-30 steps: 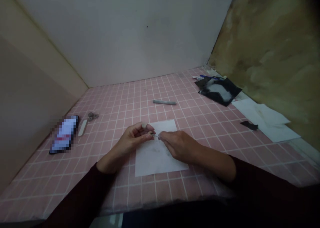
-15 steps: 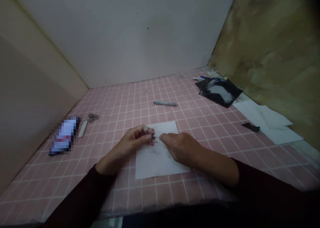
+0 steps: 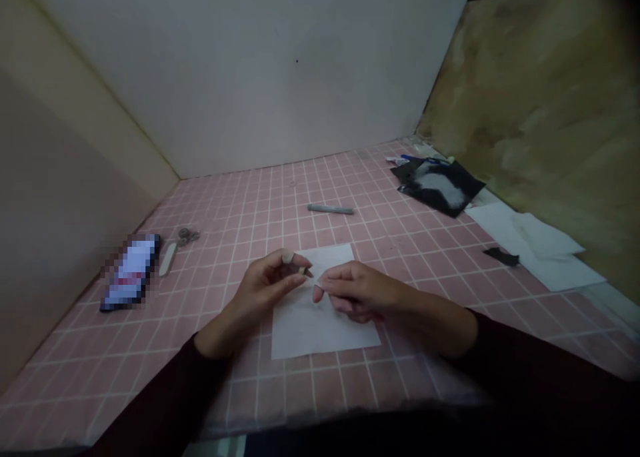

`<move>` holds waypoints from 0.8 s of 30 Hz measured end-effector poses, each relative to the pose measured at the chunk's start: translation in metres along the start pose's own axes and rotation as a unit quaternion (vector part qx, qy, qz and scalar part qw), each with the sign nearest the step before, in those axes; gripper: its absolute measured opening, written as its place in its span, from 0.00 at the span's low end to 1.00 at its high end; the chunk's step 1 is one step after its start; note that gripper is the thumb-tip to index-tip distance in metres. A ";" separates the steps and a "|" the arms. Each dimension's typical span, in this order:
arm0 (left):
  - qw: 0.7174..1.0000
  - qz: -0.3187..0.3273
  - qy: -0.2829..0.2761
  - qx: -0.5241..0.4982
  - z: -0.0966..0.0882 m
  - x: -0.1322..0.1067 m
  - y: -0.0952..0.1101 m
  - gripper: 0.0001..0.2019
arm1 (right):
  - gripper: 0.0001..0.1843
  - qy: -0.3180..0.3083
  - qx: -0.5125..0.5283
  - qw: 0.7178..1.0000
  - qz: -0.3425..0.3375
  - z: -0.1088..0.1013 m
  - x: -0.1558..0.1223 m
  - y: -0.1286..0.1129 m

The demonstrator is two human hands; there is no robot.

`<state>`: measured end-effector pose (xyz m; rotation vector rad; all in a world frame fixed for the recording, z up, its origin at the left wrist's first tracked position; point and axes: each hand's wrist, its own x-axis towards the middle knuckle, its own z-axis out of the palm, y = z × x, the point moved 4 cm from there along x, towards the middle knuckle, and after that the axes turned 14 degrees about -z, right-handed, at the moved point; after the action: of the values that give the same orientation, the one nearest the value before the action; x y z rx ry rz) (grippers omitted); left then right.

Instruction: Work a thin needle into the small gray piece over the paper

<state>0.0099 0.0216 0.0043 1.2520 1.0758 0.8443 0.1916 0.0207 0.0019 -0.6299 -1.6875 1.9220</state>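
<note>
1. Our left hand (image 3: 267, 282): narrow pinch. Thumb and index fingertips are closed on a small pale piece (image 3: 303, 270), too small for us to identify.
2. Our right hand (image 3: 357, 291): fingers loosely curled, tips just beside the piece. We cannot tell whether this hand is gripping anything or touching the piece.
3. Piece location: between both hands, over the top part of a white paper sheet (image 3: 327, 330). We cannot tell how far above the sheet it is.
4. The sheet lies flat on a pink grid-lined tabletop (image 3: 280, 403), with both hands over it. Dark maroon sleeves (image 3: 167, 403) cover our forearms up to near the wrists.
5. Left of the hands: a flat pixelated object (image 3: 130, 273), too blurred for us to name. Just beside it is a pale nail file (image 3: 168, 259), with small metal scissors (image 3: 186, 236) at the file's far end.
6. Farther ahead on the tabletop: a grey stick (image 3: 330, 209), lying well apart from the hands.
7. Far right: a black pouch with a white patch (image 3: 439, 187), and a blue pen (image 3: 417, 157) just behind it. Nearer us are loose white sheets (image 3: 555, 257), with a dark scrap (image 3: 501, 257) lying on them.
8. A white back wall (image 3: 250, 63) and a mottled tan board (image 3: 535, 110) stand behind the tabletop.
</note>
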 end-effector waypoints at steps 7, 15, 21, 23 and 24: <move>0.993 -0.089 -0.014 -0.078 0.001 0.006 -0.006 0.09 | 0.14 0.037 -0.555 0.813 -0.171 0.008 -0.006 -0.004; 1.000 0.024 0.019 -0.006 0.001 0.002 0.001 0.08 | 0.13 0.029 -0.030 0.999 0.003 0.003 -0.002 -0.004; 0.998 0.021 0.041 -0.031 -0.001 0.001 0.001 0.08 | 0.14 0.030 -0.078 0.996 -0.028 0.000 -0.001 -0.005; 0.998 -0.028 0.031 -0.054 -0.002 0.003 -0.002 0.08 | 0.13 0.050 -0.292 0.949 -0.105 0.000 -0.002 -0.008; 0.997 -0.049 0.023 -0.063 -0.002 0.004 -0.003 0.08 | 0.13 0.056 -0.389 0.909 -0.136 0.002 -0.003 -0.009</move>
<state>0.0090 0.0252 0.0009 1.0700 1.0952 0.8556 0.1938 0.0181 0.0110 -0.7100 -2.3092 0.9551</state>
